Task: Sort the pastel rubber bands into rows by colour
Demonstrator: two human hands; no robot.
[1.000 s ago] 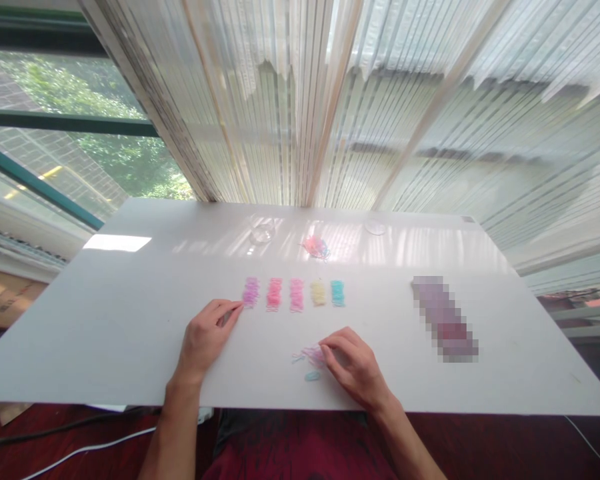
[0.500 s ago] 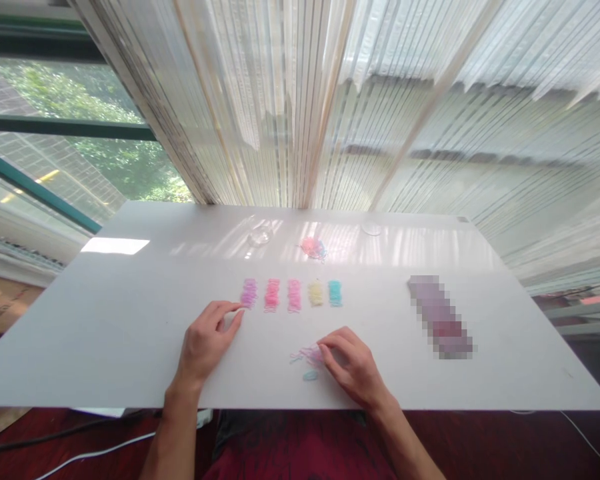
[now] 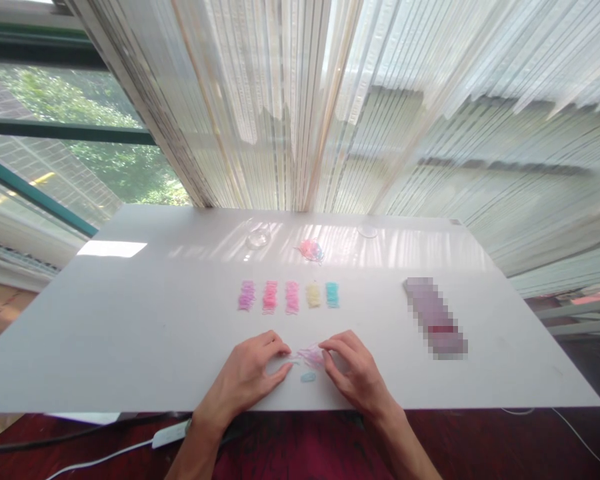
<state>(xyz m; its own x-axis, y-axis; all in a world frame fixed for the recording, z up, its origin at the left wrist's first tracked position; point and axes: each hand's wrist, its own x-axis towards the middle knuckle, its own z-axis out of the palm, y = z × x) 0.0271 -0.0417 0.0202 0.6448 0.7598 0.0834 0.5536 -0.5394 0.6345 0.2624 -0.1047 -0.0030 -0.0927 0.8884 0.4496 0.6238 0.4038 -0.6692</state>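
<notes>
A small loose pile of thin lilac strands (image 3: pixel 310 355) lies near the front of the table, between my hands. My right hand (image 3: pixel 355 370) pinches the right side of this pile between thumb and forefinger. At the pile's left end is my left hand (image 3: pixel 253 372), thumb and forefinger apart around a few loose ends, with nothing visibly gripped. A pale blue oval bundle (image 3: pixel 308 377) lies just in front of the pile. Beyond it, separate bundles stand in a row: purple (image 3: pixel 247 295), coral pink (image 3: pixel 270 297), pink (image 3: pixel 292 297), yellow (image 3: pixel 313 295) and turquoise (image 3: pixel 333 295).
Farther back on the white table (image 3: pixel 105 320) lie a mixed pink and blue heap (image 3: pixel 311 250), a clear round container (image 3: pixel 258 239) and a clear disc (image 3: pixel 367 231). A blurred-out oblong object (image 3: pixel 435 319) lies on the right. String curtains (image 3: pixel 290 133) hang along the far edge.
My left hand has moved from beside the purple bundle, rightward and toward me, to the lilac pile. My right hand stays at the pile. The view has shifted slightly.
</notes>
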